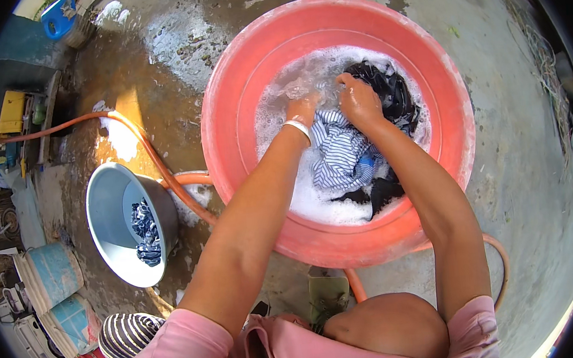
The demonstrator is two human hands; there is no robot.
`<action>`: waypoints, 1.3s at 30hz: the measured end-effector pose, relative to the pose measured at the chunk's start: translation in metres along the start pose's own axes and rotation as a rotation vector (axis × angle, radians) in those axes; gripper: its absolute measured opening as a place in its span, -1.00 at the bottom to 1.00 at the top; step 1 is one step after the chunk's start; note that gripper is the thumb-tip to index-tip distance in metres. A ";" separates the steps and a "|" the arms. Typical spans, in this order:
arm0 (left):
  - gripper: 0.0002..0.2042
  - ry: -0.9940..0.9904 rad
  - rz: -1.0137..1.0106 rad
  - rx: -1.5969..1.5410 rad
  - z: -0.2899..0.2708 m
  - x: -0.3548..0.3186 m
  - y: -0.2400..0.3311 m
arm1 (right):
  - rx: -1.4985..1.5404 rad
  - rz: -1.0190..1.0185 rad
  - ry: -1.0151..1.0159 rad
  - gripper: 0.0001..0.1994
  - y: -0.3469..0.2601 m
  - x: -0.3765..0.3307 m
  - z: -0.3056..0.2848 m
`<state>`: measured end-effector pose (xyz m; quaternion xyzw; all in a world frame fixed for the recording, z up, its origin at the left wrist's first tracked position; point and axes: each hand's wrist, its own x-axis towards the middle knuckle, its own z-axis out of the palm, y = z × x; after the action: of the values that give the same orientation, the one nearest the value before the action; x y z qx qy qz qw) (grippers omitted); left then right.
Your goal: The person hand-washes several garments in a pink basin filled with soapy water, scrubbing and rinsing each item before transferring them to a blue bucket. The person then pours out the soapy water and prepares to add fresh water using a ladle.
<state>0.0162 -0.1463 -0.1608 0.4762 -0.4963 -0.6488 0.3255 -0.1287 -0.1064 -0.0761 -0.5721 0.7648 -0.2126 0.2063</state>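
Both hands are in a large red-pink tub (234, 122) of sudsy water. My left hand (303, 109), with a white band at its wrist, dips into the foam at the upper end of a blue-and-white striped garment (342, 153). Water and splashes hide its fingers. Across from it, my right hand (360, 104) has its fingers curled at the striped cloth's upper edge, seemingly gripping it. Dark wet clothing (391, 91) lies beside the right hand, and more black cloth (378, 195) floats below the striped garment.
A grey-blue basin (110, 228) left of the tub holds dark patterned cloth (145, 232). An orange hose (147, 147) crosses the wet concrete floor and runs round the tub. Buckets (53, 274), a yellow container (11, 112) and a blue plastic container (58, 18) stand along the left side.
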 end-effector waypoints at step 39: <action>-0.62 -0.124 -0.362 -1.069 0.012 -0.043 0.087 | 0.041 -0.597 0.119 -0.73 -0.084 -0.061 -0.018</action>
<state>0.0144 -0.1296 -0.0646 0.2840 -0.0274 -0.8820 0.3751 -0.0566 -0.0673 -0.0100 -0.7538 0.5691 -0.3125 0.1013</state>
